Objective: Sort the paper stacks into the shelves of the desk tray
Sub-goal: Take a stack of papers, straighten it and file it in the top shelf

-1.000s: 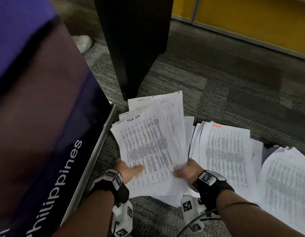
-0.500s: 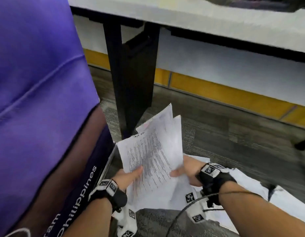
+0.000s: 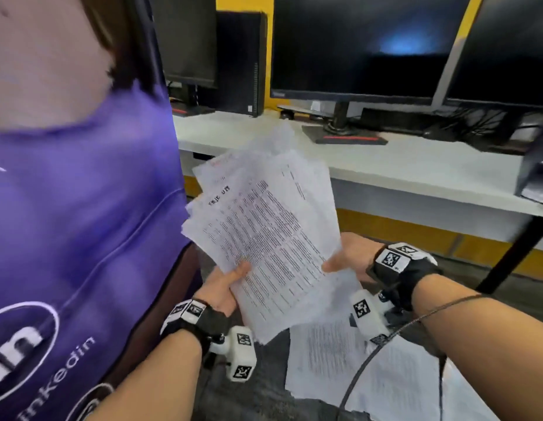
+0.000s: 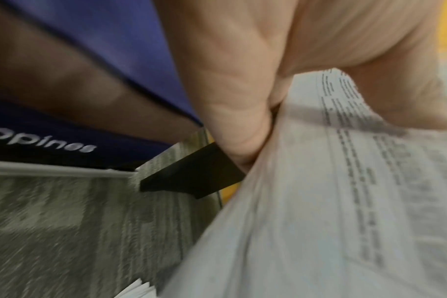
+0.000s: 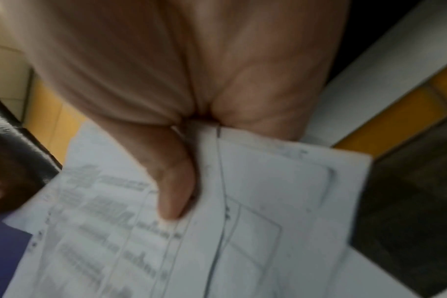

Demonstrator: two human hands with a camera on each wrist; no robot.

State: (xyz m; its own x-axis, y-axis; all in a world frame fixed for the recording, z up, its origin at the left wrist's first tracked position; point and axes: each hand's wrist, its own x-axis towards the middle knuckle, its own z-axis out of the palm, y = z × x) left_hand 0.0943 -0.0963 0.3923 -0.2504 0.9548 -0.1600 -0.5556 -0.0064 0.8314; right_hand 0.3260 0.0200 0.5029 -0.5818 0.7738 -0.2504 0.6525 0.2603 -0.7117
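Left hand [image 3: 223,288] is gripping the stack [image 3: 264,238] at its lower left edge, thumb lying on the printed top sheet, fingers curled beneath it. Right hand [image 3: 349,259] is pinching the stack's right edge, thumb on top and fingers behind. Held between both hands, the loosely fanned stack is tilting up in front of the table [image 3: 385,165], above the carpet. More papers [image 3: 370,375] are lying on the floor below the right forearm. Monitors [image 3: 355,47] are standing on the table, and the tray [image 3: 534,168] is sitting at its far right edge, papers lying on its shelves.
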